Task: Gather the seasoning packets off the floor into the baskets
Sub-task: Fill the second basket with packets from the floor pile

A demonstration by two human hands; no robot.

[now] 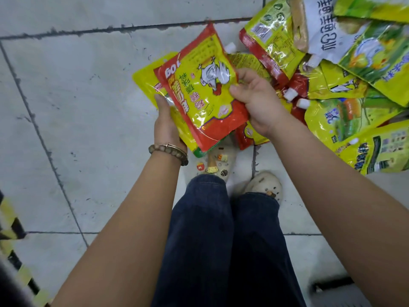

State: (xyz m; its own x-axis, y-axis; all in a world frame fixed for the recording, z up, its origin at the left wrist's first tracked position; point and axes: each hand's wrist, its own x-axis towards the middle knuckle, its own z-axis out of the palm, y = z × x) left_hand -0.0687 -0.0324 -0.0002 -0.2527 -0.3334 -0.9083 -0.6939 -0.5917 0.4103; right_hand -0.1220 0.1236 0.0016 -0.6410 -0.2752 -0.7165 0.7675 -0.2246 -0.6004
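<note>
Seasoning packets (pixel 199 91) in a small stack were gripped from beneath by the left hand (pixel 166 125); right hand (pixel 256 103) fingers (pixel 244 74) pinched the top packet's edge. A large pile (pixel 354 85) lay ungathered on the floor (pixel 77 96). No basket showed.

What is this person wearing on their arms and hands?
No sleeves or gloves are in view. At the left hand the wrist carries a brown beaded bracelet and a thin metal bangle. The right hand shows no jewellery.
</note>
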